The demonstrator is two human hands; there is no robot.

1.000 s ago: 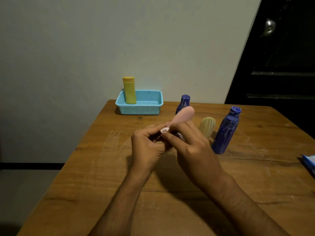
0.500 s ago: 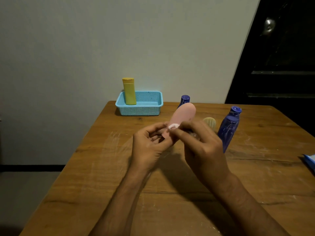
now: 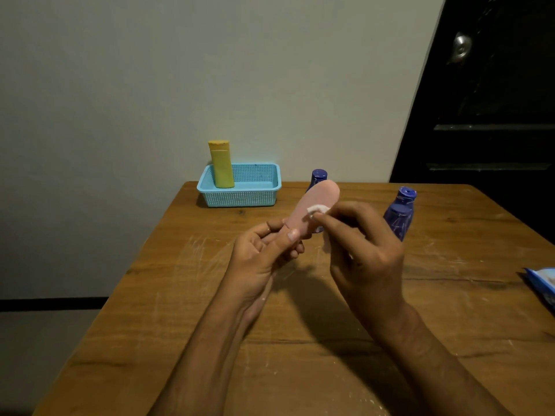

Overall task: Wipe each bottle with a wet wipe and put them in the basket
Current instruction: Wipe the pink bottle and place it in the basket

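My left hand (image 3: 264,253) grips the lower end of a pink bottle (image 3: 315,202), which tilts up and away above the wooden table (image 3: 180,295). My right hand (image 3: 363,250) pinches a white wet wipe (image 3: 318,209) against the bottle's upper side. A yellow bottle (image 3: 221,165) stands upright in the left end of the light blue basket (image 3: 255,196) at the table's far edge. One dark blue bottle (image 3: 401,216) stands to the right of my hands. Another dark blue bottle (image 3: 317,176) shows only its cap behind the pink one.
A blue wipe packet (image 3: 542,285) lies at the table's right edge. A pale wall rises behind the table and a dark door (image 3: 495,100) stands at the back right. The tabletop carries white smears.
My right hand has slid the wipe up along the pink bottle toward its upper end. Both hands have lifted a little, and a pale yellow bottle seen before is now hidden behind my right hand.
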